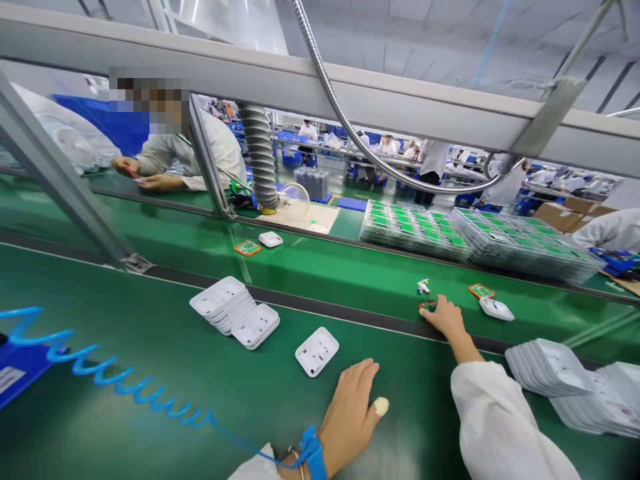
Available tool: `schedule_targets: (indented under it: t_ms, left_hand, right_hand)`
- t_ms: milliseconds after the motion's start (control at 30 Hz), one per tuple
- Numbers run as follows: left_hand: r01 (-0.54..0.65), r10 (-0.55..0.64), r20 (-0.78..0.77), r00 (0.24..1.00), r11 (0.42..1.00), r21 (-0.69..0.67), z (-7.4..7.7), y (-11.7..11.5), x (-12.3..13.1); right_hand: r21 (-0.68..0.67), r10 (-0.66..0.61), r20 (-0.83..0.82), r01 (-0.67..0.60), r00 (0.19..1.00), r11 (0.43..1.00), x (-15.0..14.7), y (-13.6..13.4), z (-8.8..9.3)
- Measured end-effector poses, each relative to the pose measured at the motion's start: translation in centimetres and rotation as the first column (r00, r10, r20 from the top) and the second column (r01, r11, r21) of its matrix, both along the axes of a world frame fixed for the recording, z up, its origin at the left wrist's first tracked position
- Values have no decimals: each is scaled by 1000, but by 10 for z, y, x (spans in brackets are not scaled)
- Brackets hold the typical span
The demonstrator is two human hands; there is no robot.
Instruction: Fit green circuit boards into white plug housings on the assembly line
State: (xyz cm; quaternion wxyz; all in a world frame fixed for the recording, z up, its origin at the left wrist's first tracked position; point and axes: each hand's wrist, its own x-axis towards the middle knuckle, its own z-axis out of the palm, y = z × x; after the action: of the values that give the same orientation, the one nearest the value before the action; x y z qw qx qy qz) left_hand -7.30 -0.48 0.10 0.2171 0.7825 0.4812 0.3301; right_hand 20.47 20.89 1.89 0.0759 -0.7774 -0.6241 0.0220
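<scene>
At the near edge of the green conveyor belt (345, 280): right hand (447, 317) at a small circuit board (427, 307), left hand (351, 410) extended.
Right fingertips bend down onto the board, a white wired part (423, 287) just beyond; whether they pinch it, I cannot tell. Left fingers straight, thumb wide, palm down over the bench (200, 427), near one white plastic housing (317, 352). Farther out: stacked white housings (225, 303) left, an orange-edged board (481, 291) beside a white shell (497, 309) right.

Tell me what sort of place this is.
Probably an electronics factory's assembly line: there's a long green belt, stacked clear trays of circuit boards, and piled white plastic covers.
</scene>
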Motion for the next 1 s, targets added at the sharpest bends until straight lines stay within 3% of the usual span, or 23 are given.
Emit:
schedule_targets:
  t_ms: [133, 267, 333, 467, 533, 600, 733, 867, 1000]
  left_hand:
    - [-5, 6, 11, 1000, 1000, -5, 2, 2, -1]
    - [-14, 15, 17, 1000, 999, -31, 7, 5, -3]
    - [-29, 30, 20, 999, 999, -46, 9, 6, -3]
    - [-42, 43, 23, 999, 998, -46, 10, 8, -2]
    - [-43, 44, 24, 999, 998, -35, 10, 7, -1]
    - [-45, 46, 24, 999, 999, -22, 9, 7, 0]
    - [-95, 95, 2, 996, 996, -5, 11, 6, 0]
    - [-219, 217, -99, 971, 976, -4, 14, 4, -1]
    - [-265, 265, -197, 944, 964, 24, 17, 3, 3]
  right_hand:
    - [-25, -34, -199, 30, 979, 999, -6, 12, 7]
    - [-62, 42, -328, -66, 944, 996, -16, 2, 12]
    - [-48, 105, -392, -135, 914, 990, -26, -24, 10]
    - [-27, 312, -525, -381, 792, 924, -53, -111, 3]
    - [-35, 426, -459, -495, 780, 868, -63, -150, 3]
    - [59, 508, -356, -524, 785, 850, -69, -171, 3]
    - [305, 604, -184, -540, 775, 785, -74, -164, -5]
    - [292, 677, -85, -631, 731, 719, -84, -143, -17]
    - [309, 671, -149, -610, 727, 730, -93, -141, -18]
